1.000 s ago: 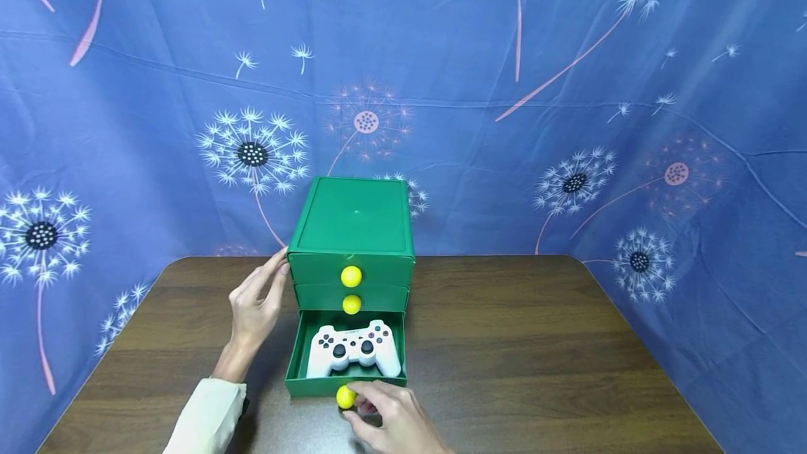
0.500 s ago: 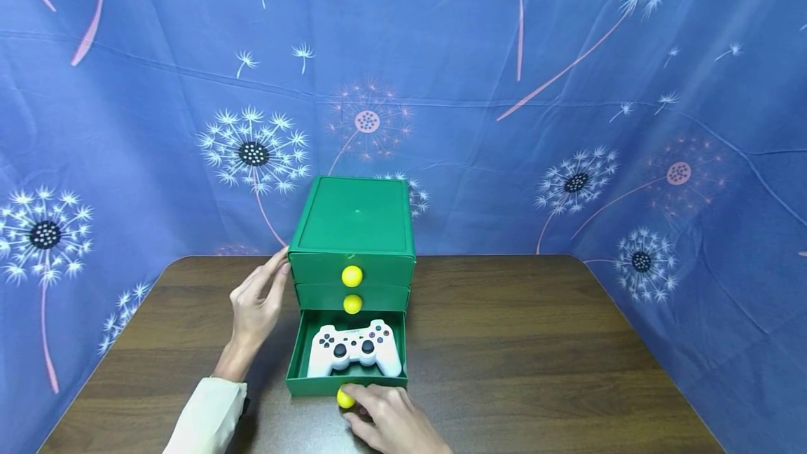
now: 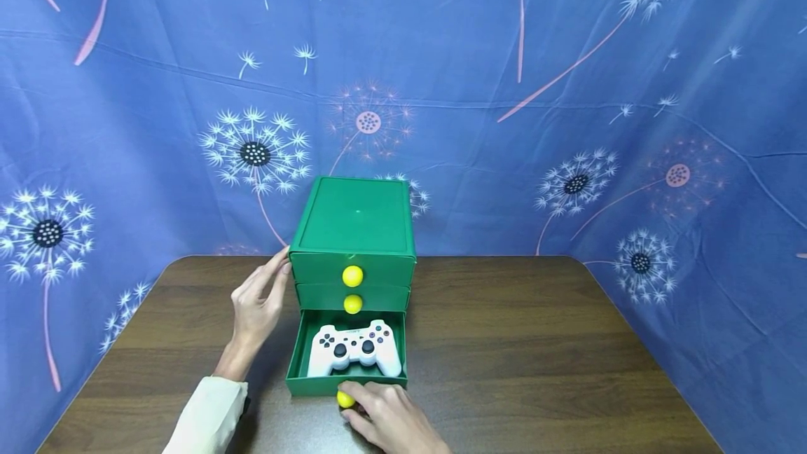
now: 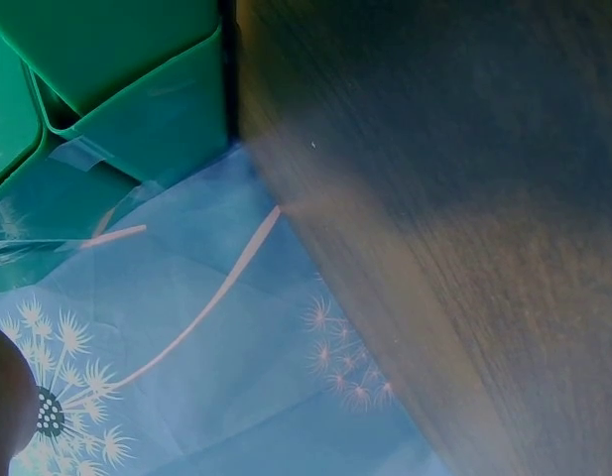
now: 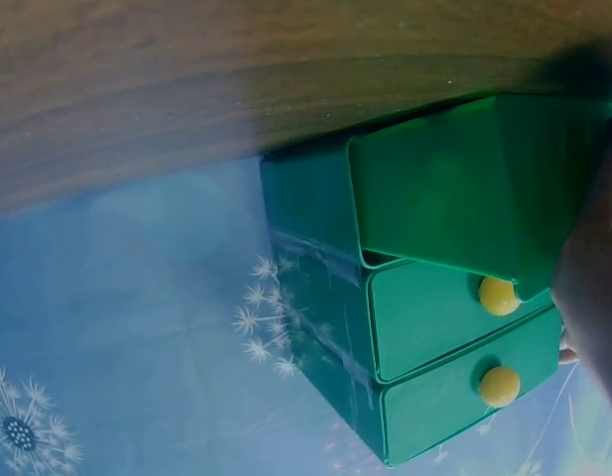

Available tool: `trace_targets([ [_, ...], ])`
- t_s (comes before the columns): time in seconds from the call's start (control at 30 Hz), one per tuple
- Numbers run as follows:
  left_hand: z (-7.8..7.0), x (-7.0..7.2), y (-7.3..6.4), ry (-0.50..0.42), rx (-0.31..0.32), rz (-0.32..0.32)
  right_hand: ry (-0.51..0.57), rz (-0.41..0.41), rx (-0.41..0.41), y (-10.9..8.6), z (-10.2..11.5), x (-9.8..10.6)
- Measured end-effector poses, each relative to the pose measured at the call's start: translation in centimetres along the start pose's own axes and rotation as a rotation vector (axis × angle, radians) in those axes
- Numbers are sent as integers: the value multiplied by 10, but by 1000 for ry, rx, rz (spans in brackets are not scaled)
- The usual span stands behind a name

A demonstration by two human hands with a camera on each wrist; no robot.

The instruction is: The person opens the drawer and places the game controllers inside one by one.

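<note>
A green drawer box (image 3: 359, 219) stands on the table, its bottom drawer (image 3: 312, 387) pulled out towards me. Inside that drawer lies a white game controller (image 3: 354, 350), face up. My right hand (image 3: 397, 417) holds the drawer's round yellow knob (image 3: 345, 400), index finger over it and thumb beneath. Fairly straight, the fingers of my left hand (image 3: 257, 302) touch the box's upper left side. The right wrist view shows the pulled-out drawer's side (image 5: 434, 193) and the edge of my hand (image 5: 593, 288); the lowest knob is hidden there.
Two upper drawers, each with a yellow knob (image 3: 352, 276), are closed. The box rests on a brown wooden table (image 3: 536, 349). Blue cloth with a dandelion print (image 3: 466, 160) hangs behind and at both sides.
My right fingers have shifted slightly over the yellow knob, covering more of it. The drawer, the controller and my left hand stay in place.
</note>
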State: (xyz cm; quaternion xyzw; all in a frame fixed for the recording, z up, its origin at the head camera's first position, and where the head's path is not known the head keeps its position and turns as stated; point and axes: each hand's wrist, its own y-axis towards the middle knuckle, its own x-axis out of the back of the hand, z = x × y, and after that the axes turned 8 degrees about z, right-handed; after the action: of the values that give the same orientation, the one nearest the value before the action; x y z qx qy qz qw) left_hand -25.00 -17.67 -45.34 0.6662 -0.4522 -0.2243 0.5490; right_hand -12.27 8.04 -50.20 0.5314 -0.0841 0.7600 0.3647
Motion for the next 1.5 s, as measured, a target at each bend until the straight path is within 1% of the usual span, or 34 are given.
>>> trace_targets([
  [0.23, -1, -1, 1, 11, 1, -2, -39, -27, 24, 4, -3, 0],
  [0.53, -2, -1, 1, 10, 10, 4, -61, -47, 26, 4, -6, -1],
  [0.77, 0, -1, 0, 15, 2, -7, -43, -29, 7, 6, -6, 1],
  [0.93, 0, -1, 0, 19, 10, 8, -46, -38, 14, 7, -8, 1],
  [1.27, 0, 0, -1, 8, 9, 5, -34, -64, 31, 9, -11, -1],
  [1.5, 0, 0, 0, 1, 7, 8, 10, -40, -6, 10, -13, 1],
])
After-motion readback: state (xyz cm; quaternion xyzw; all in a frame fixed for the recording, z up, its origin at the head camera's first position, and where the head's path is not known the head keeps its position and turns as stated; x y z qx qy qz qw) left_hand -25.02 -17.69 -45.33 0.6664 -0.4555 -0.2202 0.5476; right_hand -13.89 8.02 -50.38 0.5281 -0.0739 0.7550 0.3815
